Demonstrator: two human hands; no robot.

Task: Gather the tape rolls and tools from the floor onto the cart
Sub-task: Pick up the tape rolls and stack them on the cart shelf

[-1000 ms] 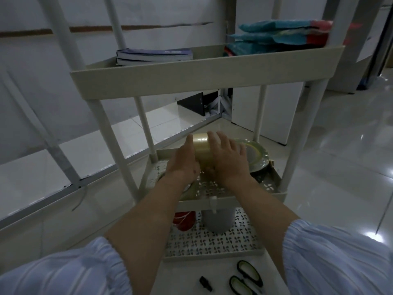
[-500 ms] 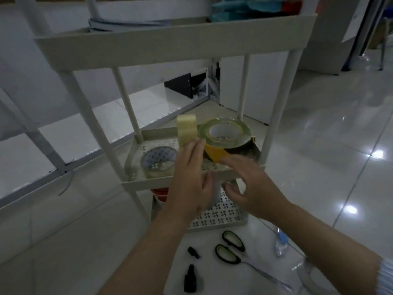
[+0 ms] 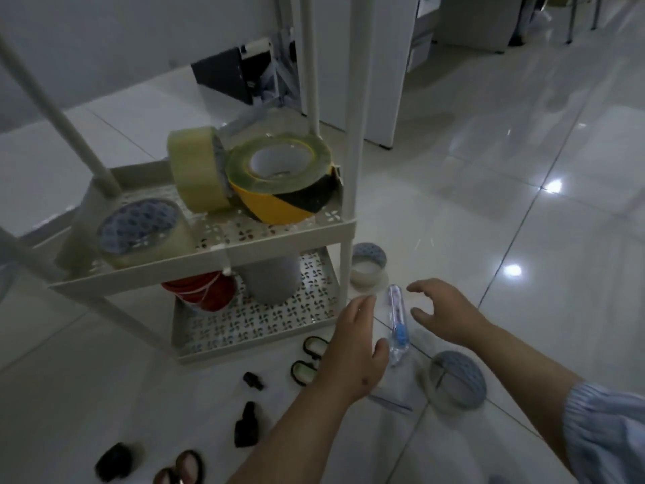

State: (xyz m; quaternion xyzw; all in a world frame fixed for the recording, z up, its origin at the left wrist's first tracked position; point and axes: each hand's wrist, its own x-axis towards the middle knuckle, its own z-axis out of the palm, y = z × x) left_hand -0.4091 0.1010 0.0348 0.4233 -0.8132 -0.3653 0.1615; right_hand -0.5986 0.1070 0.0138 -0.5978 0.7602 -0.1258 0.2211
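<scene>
The white cart (image 3: 279, 235) holds three tape rolls on its middle shelf: a clear roll lying flat (image 3: 139, 232), a tan roll standing on edge (image 3: 195, 169), and a big yellow-and-black roll (image 3: 282, 179). On the floor lie a small clear tape roll (image 3: 368, 263) by the cart leg, a larger clear roll (image 3: 455, 380), a clear-handled utility knife (image 3: 398, 319) and black-handled scissors (image 3: 307, 361). My left hand (image 3: 356, 347) and my right hand (image 3: 443, 309) hover open on either side of the knife, touching nothing.
The cart's bottom shelf (image 3: 244, 330) carries a grey cylinder (image 3: 272, 277) and red cups (image 3: 202, 288). Small black bottles (image 3: 246, 427) and another pair of scissors (image 3: 181, 469) lie on the tiled floor at the lower left. White cabinets stand behind.
Both hands left the tan roll standing on the middle shelf and dropped to the floor beside the cart. The view tilted down and to the right.
</scene>
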